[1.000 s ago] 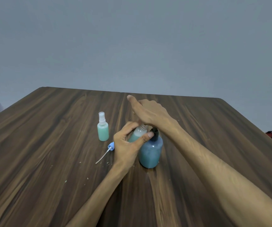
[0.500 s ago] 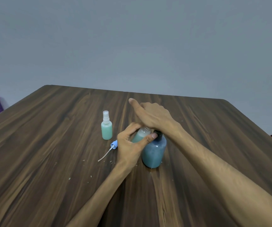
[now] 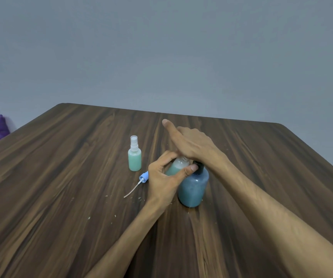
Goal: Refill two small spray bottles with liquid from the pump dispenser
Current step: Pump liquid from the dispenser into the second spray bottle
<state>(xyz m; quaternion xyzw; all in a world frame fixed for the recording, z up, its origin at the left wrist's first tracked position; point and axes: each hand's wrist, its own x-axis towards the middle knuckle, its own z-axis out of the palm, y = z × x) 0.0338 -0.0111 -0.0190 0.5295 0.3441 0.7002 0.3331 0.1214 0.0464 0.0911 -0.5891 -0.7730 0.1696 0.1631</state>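
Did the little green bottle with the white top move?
No. The capped spray bottle stands just behind the blue spray cap, same as before.

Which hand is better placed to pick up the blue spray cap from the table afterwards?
Probably the left hand: the blue spray cap lies just beside it. The right hand rests on the pump dispenser, farther away.

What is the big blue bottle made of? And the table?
The round blue pump bottle looks like see-through plastic with a slightly frosted finish: the liquid shows through its wall. Glass can't be ruled out. The dark brown table shows streaky wood grain with a dull sheen, so wood or a wood-look laminate.
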